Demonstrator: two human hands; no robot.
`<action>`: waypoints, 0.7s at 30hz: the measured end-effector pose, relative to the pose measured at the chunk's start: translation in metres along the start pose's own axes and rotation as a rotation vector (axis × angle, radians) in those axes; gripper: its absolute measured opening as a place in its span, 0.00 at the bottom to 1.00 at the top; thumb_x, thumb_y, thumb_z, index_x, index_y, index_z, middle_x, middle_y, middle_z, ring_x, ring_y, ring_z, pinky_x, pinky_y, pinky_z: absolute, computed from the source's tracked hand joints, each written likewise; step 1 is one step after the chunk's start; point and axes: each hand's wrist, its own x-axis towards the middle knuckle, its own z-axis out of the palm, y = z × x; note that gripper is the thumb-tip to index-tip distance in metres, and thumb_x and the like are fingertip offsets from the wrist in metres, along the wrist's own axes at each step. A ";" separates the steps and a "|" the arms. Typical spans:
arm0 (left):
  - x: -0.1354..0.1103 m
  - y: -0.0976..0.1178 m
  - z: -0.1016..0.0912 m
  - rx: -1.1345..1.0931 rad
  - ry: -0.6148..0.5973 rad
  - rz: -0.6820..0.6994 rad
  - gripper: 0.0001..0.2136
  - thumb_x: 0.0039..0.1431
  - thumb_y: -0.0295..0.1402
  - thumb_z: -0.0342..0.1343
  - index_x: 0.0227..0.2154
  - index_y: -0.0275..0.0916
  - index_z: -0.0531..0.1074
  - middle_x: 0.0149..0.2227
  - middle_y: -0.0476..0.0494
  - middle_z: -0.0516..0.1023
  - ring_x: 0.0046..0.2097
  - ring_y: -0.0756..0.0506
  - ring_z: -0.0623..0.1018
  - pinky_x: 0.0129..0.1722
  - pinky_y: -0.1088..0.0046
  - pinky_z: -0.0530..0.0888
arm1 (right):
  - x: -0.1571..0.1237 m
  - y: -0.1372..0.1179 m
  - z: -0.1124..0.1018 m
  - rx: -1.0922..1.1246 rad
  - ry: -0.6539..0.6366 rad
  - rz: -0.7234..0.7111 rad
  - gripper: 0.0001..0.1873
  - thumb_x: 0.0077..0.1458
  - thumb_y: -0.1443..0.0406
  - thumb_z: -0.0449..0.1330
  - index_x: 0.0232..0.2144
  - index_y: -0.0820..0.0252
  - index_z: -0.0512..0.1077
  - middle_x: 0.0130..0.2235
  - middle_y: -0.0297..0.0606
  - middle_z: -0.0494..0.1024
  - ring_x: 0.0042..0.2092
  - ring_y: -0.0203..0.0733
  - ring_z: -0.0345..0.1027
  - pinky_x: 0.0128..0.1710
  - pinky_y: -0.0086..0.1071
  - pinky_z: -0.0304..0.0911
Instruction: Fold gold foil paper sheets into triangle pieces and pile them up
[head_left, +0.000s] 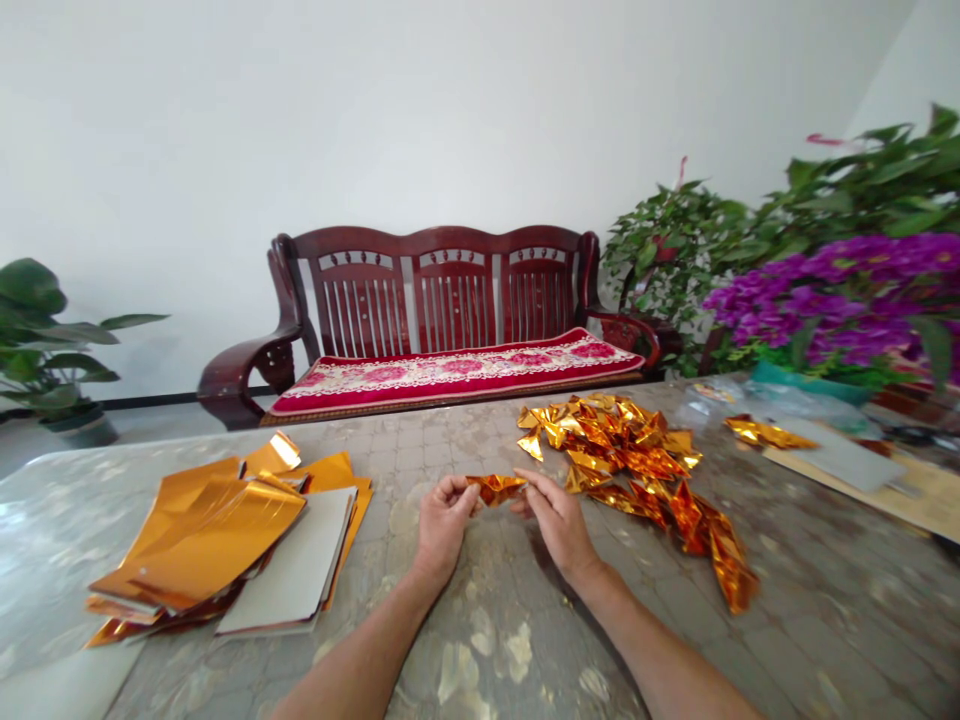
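Note:
A small folded piece of gold foil paper [496,488] is held over the table between both hands. My left hand [442,522] pinches its left end, fingers closed. My right hand [556,518] pinches its right end, thumb and fingers pressed together. Just right of my right hand lies a heap of finished folded gold foil pieces [645,470], which trails toward the near right. To the left of my left hand rests a stack of flat gold foil sheets [217,535], some showing their white backs.
The table [480,640] has a patterned glossy cover. One more folded gold piece [766,433] lies at the far right beside flat cardboard and plastic. Purple flowers [847,300] and green plants stand at the right edge. A wooden bench [442,320] with a red cushion is behind the table.

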 end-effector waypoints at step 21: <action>0.000 0.006 0.002 0.054 0.051 -0.002 0.11 0.43 0.40 0.63 0.25 0.36 0.74 0.20 0.53 0.74 0.22 0.53 0.70 0.25 0.78 0.67 | 0.001 0.011 0.000 -0.173 0.079 -0.230 0.18 0.54 0.65 0.58 0.47 0.58 0.77 0.43 0.40 0.82 0.39 0.44 0.77 0.42 0.37 0.73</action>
